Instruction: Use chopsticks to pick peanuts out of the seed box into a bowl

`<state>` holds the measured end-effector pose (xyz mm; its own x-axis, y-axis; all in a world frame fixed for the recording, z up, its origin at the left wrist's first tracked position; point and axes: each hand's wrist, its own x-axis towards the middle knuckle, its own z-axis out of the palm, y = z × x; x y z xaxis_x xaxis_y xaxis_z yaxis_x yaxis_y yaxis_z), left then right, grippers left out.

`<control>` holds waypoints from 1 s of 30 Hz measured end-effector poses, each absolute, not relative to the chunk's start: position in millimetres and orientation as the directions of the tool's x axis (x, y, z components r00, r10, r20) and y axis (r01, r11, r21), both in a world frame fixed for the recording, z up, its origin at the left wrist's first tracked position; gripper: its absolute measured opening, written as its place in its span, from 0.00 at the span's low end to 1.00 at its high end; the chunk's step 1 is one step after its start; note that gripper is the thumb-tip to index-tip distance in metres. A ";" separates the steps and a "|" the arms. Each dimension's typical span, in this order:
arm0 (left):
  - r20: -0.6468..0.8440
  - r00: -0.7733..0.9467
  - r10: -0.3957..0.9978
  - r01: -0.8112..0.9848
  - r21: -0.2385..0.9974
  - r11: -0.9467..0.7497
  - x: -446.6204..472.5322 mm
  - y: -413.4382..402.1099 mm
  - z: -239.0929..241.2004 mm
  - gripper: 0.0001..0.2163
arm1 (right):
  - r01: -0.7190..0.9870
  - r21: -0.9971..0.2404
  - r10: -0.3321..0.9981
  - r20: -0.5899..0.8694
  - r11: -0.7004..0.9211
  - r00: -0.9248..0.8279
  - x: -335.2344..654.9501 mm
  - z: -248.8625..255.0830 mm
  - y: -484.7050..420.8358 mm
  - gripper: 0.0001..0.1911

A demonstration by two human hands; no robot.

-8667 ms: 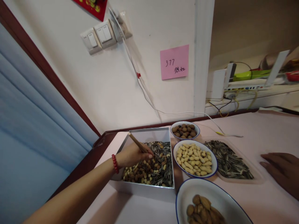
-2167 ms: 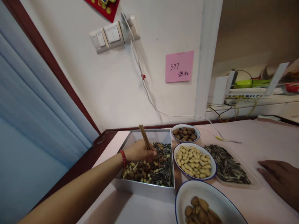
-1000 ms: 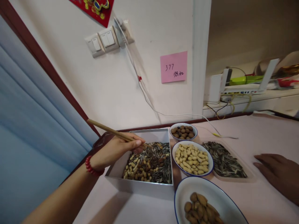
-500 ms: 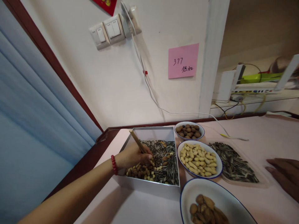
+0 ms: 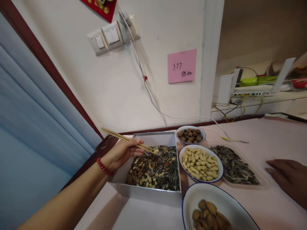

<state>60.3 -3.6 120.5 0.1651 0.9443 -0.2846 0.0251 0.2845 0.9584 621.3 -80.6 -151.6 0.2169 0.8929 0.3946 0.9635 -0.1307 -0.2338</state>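
Observation:
My left hand (image 5: pixel 124 153), with a red bead bracelet at the wrist, is closed on a pair of chopsticks (image 5: pixel 115 133). The chopstick tips reach into a metal box (image 5: pixel 153 191) of mixed striped sunflower seeds (image 5: pixel 171 175), peanuts and brown nuts. A pale peanut (image 5: pixel 156 151) lies at the tips; whether it is pinched I cannot tell. At the right edge, my right hand (image 5: pixel 289 179) rests on the table, fingers stretched out, holding nothing. Between the hands are a bowl of peanuts (image 5: pixel 200 163) and a clear tray of sunflower seeds (image 5: pixel 236 166).
Behind the peanuts sits a bowl of round brown nuts (image 5: pixel 191 135). Closer to me is a larger white bowl (image 5: pixel 230 204) with long brown nuts. A white cable (image 5: pixel 187 117) runs along the wall onto the table. A blue curtain (image 5: pixel 35 121) hangs at left.
My left hand has risen and drawn back leftward from the nuts, and the chopsticks have swung from steep to nearly level. My right hand still lies on the table. The view has shifted slightly.

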 end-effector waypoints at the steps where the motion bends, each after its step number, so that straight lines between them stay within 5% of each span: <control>1: -0.265 0.169 0.949 -0.008 0.963 0.270 61.1 -6.5 127.4 0.06 | 0.969 -0.214 0.904 0.378 -0.126 0.201 618.0 -147.0 -81.9 0.30; 8: -0.089 0.329 0.940 -0.023 0.995 0.102 114.0 -25.3 151.9 0.06 | 0.970 -0.178 0.920 0.329 -0.164 0.216 598.1 -120.2 -90.2 0.31; 16: -0.081 0.509 0.857 0.352 0.928 -0.121 177.5 -37.0 135.8 0.06 | 0.968 -0.171 0.930 0.289 -0.184 0.228 583.7 -100.7 -93.4 0.29; 30: -0.023 0.373 0.927 0.323 0.941 -0.106 102.7 -37.7 149.9 0.12 | 0.972 -0.177 0.915 0.347 -0.152 0.207 608.4 -133.5 -86.1 0.34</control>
